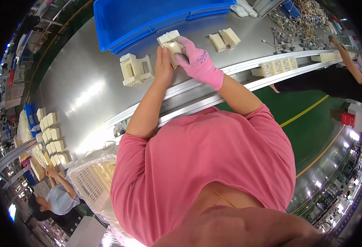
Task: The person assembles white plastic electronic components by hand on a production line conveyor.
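Between my hands is a cream plastic housing [173, 48], held above the metal bench beside a blue bin. My bare left hand [163, 68] presses its fingers along the left side of the part. A pink glove with grey fingertips covers my right hand [199, 64], whose fingers and thumb grip the part from the right. To the left stands a larger open cream plastic frame [135, 70]. On the right, a pair of smaller cream plastic pieces [224, 40] lies on the bench. My fingers hide some of the held housing.
A blue plastic bin [148, 31] lies at the far side of the metal bench [78, 90]. Tangled cables with connectors [300, 29] are piled at right. Metal rails [246, 68] edge the bench near me. Stacked cream parts [51, 133] and a co-worker [59, 199] are at left; another person works at right.
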`<action>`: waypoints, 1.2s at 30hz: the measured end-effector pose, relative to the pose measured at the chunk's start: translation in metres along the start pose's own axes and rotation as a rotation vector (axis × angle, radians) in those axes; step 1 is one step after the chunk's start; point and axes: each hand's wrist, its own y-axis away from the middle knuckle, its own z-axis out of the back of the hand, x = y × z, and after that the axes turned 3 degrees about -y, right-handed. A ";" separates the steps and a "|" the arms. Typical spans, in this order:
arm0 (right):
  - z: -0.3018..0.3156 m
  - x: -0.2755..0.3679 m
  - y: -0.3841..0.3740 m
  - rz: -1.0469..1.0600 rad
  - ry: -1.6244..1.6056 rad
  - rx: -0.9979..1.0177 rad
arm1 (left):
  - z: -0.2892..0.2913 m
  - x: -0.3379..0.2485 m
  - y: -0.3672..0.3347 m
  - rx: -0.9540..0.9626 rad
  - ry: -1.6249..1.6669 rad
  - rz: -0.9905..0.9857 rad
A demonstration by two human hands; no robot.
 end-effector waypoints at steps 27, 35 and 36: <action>0.112 0.003 0.035 -0.331 0.200 0.516 | 0.008 -0.030 -0.010 0.747 -0.261 0.345; 0.104 -0.062 0.038 -0.041 0.598 -0.216 | 0.076 0.012 -0.032 0.177 -1.682 0.292; 0.091 -0.063 0.024 -0.088 0.569 -0.088 | 0.083 0.029 -0.036 0.230 -1.677 0.289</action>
